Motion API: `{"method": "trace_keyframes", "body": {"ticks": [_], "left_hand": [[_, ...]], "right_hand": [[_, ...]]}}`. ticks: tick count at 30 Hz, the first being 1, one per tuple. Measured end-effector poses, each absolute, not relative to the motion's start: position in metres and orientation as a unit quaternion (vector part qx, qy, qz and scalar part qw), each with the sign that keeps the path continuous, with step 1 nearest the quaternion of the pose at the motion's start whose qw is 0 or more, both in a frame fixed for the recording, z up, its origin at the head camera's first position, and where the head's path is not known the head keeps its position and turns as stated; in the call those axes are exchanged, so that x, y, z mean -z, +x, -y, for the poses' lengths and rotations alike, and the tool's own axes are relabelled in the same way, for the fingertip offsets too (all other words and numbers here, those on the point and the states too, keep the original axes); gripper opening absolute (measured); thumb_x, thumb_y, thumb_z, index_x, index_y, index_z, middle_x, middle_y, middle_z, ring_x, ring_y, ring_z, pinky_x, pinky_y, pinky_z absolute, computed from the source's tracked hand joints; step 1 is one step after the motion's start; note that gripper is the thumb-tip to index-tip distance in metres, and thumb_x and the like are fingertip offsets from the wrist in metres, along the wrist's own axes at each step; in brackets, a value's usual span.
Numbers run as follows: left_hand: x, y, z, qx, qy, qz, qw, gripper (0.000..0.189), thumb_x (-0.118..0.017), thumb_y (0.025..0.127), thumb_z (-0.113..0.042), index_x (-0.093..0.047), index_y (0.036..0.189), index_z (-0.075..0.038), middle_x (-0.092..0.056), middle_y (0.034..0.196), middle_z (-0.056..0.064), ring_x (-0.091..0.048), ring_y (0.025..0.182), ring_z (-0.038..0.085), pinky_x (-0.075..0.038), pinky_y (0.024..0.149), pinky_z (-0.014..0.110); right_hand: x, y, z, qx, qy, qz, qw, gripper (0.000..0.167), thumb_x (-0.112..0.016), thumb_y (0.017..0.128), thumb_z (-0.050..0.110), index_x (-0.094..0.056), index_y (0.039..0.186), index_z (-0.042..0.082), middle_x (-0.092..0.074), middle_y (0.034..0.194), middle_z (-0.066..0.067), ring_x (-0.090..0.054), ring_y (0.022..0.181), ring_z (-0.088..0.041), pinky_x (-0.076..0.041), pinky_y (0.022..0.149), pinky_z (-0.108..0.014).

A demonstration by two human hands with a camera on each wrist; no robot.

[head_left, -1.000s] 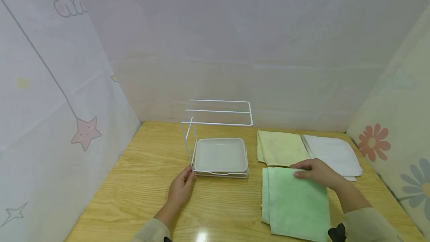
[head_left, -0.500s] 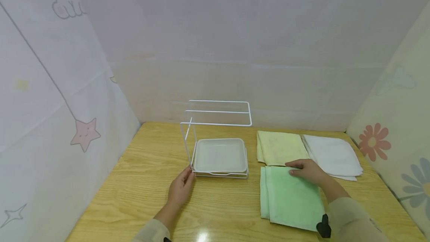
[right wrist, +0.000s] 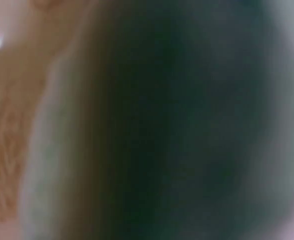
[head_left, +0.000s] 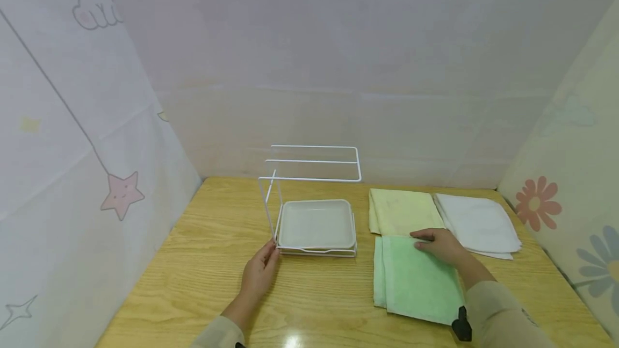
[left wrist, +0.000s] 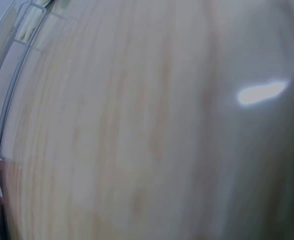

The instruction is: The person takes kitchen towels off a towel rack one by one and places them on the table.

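Note:
A white wire rack [head_left: 311, 179] stands on the table, and a pale rectangular tray [head_left: 316, 224] sits in its base. My left hand [head_left: 259, 271] grips the rack's front left corner between thumb and fingers; only its fingertips show at the left wrist view's edge. My right hand [head_left: 441, 247] pinches the upper edge of a folded green towel [head_left: 420, 283], thumb on the near face. The right wrist view is mostly a dark blur of green cloth. Behind the green towel lie a folded yellow towel [head_left: 405, 211] and a folded white towel [head_left: 481, 224].
The wooden table [head_left: 193, 262] meets a pale fabric backdrop [head_left: 290, 69] at the back. Printed fabric walls [head_left: 63, 187] close it in on both sides. Light glares off the table's near part.
My right hand has moved left with the green towel, whose lower edge has come up and away from me. My left hand stays at the rack's corner.

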State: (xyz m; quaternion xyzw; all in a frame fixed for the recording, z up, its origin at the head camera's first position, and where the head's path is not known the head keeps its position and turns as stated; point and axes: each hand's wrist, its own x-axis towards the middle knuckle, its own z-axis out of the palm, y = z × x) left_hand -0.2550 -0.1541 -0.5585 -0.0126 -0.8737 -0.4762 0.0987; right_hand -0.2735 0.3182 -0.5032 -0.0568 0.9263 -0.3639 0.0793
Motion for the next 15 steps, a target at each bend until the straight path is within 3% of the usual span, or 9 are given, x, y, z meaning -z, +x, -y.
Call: {"method": "trace_keyframes", "body": {"ticks": [8,15], "left_hand": [[0.559,-0.254,0.154,0.476,-0.012,0.874,0.100,0.038,-0.056,0.101,-0.024,-0.057,0.137,-0.012,-0.069,0.124,0.012,-0.066,0.114,0.031,-0.056,0.094,0.044],[0.560,-0.250,0.157,0.485,-0.013,0.868,0.100,0.040,-0.053,0.102,-0.029,-0.056,0.138,-0.011,-0.064,0.131,0.012,-0.061,0.121,0.035,-0.051,0.100,0.050]], "right_hand": [[0.501,-0.269,-0.317,0.358,-0.047,-0.931,0.046,0.039,-0.064,0.096,0.031,-0.065,0.126,0.006,-0.066,0.124,-0.019,-0.059,0.116,-0.040,-0.053,0.091,-0.052],[0.492,-0.267,-0.318,0.335,-0.024,-0.942,0.028,0.055,-0.052,0.100,0.045,-0.054,0.139,0.006,-0.043,0.149,-0.027,-0.037,0.134,-0.053,-0.042,0.099,-0.067]]}}
